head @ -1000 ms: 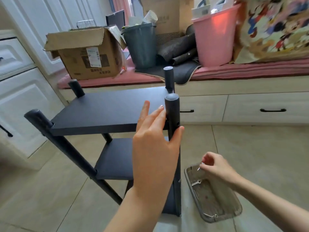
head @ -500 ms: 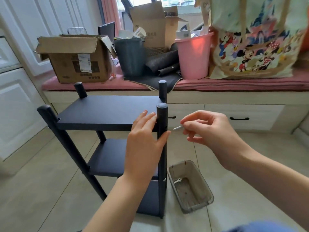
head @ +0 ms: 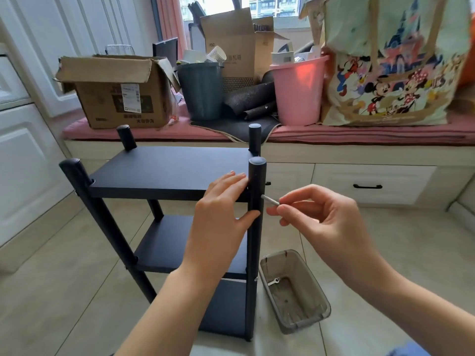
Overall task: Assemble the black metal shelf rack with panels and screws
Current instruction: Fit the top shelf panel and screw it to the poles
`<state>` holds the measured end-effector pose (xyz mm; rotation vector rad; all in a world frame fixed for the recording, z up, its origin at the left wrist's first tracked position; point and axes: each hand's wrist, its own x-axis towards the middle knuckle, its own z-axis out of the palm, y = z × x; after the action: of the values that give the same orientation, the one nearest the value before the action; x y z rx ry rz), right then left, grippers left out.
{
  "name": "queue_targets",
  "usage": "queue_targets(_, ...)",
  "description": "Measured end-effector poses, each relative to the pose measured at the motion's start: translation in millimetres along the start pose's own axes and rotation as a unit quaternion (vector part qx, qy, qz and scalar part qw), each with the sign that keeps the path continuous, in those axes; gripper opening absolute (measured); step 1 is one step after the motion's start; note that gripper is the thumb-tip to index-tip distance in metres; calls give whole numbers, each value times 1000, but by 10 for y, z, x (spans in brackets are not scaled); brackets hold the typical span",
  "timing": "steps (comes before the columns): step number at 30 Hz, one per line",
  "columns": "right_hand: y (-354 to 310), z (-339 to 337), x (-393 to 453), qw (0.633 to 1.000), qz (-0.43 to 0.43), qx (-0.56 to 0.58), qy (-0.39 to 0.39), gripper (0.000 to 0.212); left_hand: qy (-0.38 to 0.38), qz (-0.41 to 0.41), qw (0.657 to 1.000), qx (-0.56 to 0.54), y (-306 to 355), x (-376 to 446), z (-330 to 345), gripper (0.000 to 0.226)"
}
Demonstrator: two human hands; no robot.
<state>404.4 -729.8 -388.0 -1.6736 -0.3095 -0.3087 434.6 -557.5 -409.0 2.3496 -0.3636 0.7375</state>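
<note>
Pinching screw (head: pixel 270 200) at post (head: pixel 256 186), R hand (head: pixel 316 217).

Left hand (head: pixel 221 214) steadies rack post (head: pixel 255 191); right hand (head: pixel 318 217) pinches screw (head: pixel 270 200) w/ tip at post.

One head camera, looking forward and down.
We see the shelf rack (head: pixel 164 173) close at centre, the window bench (head: pixel 359 134) behind.
</note>
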Motion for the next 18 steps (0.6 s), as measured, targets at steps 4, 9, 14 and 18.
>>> queue_targets(4,72,12,17,1000,-1,-15,3,9,4,-9,1000,-6,21,11,8,62)
queue_targets(9,146,-1,21,1000,-6,-19,-8,12,10,-10,1000,-13,17,8,-9,58)
queue_targets(14,191,-39,39,1000,4,-14,-5,8,12,-7,1000,-17,4,17,-26,52)
queue_targets(18,183,-46,33,1000,1,-13,-8,6,13,-7,1000,-21,4,10,-36,51)
